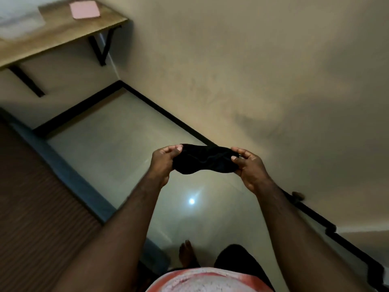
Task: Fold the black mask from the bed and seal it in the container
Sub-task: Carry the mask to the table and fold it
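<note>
black mask [205, 160] stretched between left hand [165, 160] and right hand [250, 165], above floor [117, 148]

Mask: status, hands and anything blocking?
Left hand and right hand each pinch an end. Black mask spread in mid-air, not yet folded. Nothing blocking the hands.

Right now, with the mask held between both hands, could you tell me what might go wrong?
The black mask hangs over the floor, pinched at its ends by the left hand and right hand; a slipped grip would likely drop it. No container is plainly visible, so sealing may mean searching.
</note>
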A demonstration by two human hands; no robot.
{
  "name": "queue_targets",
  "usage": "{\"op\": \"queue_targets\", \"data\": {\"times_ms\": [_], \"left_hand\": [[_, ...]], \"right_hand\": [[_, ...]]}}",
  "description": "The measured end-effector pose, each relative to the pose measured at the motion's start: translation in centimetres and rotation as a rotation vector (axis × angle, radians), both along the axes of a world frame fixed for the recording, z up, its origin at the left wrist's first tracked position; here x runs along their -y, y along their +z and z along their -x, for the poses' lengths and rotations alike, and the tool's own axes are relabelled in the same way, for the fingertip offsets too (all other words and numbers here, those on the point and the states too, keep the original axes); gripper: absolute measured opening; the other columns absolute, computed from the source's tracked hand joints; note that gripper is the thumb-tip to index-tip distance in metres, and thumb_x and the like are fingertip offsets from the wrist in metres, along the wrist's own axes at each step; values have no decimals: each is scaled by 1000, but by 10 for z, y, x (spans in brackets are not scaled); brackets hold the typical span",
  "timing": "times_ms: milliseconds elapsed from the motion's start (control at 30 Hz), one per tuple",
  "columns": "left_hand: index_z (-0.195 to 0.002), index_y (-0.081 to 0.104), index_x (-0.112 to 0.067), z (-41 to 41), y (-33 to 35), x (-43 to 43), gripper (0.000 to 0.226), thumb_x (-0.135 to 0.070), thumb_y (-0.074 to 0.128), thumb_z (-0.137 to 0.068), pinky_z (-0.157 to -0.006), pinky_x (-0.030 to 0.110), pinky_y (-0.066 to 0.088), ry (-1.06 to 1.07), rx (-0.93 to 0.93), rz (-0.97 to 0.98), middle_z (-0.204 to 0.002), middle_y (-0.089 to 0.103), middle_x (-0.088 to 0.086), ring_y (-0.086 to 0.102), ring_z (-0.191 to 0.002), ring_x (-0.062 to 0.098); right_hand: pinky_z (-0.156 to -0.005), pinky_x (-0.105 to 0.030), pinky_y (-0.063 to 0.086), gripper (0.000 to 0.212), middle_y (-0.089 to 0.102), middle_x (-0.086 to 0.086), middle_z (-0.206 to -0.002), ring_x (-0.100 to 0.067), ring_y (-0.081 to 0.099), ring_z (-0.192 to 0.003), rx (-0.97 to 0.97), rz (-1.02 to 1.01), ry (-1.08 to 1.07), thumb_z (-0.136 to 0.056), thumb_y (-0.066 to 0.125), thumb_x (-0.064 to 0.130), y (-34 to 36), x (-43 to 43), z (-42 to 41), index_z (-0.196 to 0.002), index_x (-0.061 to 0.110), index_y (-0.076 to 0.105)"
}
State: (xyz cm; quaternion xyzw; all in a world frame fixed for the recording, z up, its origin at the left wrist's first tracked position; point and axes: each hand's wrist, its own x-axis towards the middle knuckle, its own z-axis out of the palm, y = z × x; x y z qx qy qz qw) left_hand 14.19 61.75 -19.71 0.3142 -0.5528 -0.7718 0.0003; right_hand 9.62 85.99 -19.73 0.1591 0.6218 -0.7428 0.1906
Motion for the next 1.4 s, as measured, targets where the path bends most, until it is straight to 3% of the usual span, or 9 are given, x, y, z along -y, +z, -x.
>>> {"op": "queue_targets", "data": {"times_ms": [100,233,400,567,667,800,1133,1267,1400], "left_hand": [[-106,67,0,27,-3,22,19,-6,63,-89,-57,21,55,72,5,27,-87,70,7,66,-74,16],[-109,67,-1,66,-13,54,20,-4,60,-90,-68,28,54,175,50,61,-91,70,8,66,-79,19],[-113,65,0,124,-5,93,23,-1,55,-92,-61,22,54,257,62,137,-92,68,8,63,-80,18],[-111,66,-2,178,19,143,21,0,55,-93,-80,31,53,401,64,204,-101,68,13,64,-91,23],[-112,66,-2,199,23,172,22,0,55,-92,-75,27,55,475,66,219,-99,68,11,65,-86,19],[-112,66,-3,214,18,213,22,0,56,-92,-62,21,55,565,66,206,-94,69,7,66,-79,13],[-111,66,-4,260,20,381,21,0,56,-92,-59,21,55,702,-1,137,-90,69,6,65,-78,16],[-104,69,-11,269,31,456,18,-3,58,-91,-66,28,52,706,-35,153,-96,70,7,65,-88,22],[-104,69,-12,277,41,513,19,-3,58,-91,-74,33,54,761,-56,149,-95,70,6,67,-84,18]], "right_hand": [[-68,-27,57,35,69,-12,-112,-19,69,-96,13,5,57,-92,55,-7,-5,26,42,-123,6,62],[-68,-26,58,35,68,-13,-113,-20,68,-99,35,32,146,-92,54,-9,-9,67,105,-124,4,61],[-67,-26,57,36,69,-12,-108,-20,68,-94,57,87,254,-91,54,-9,-13,120,187,-124,4,61],[-74,-30,57,33,68,-15,-111,-23,67,-95,104,108,399,-91,53,-9,-8,186,265,-118,5,63],[-68,-28,57,34,68,-14,-109,-22,68,-93,86,93,480,-90,53,-10,0,227,304,-118,6,63],[-76,-32,57,33,68,-14,-115,-24,67,-100,62,74,579,-90,54,-8,1,286,344,-116,10,65],[-96,-45,53,37,66,-17,-119,-31,63,-111,-32,-27,694,-91,53,-9,32,480,408,-125,4,61],[-95,-44,53,36,68,-15,-115,-30,65,-108,-66,24,714,-92,51,-8,49,558,424,-124,6,61],[-93,-44,54,34,68,-14,-115,-30,65,-110,-72,31,757,-92,53,-7,51,617,433,-117,12,65]]}}
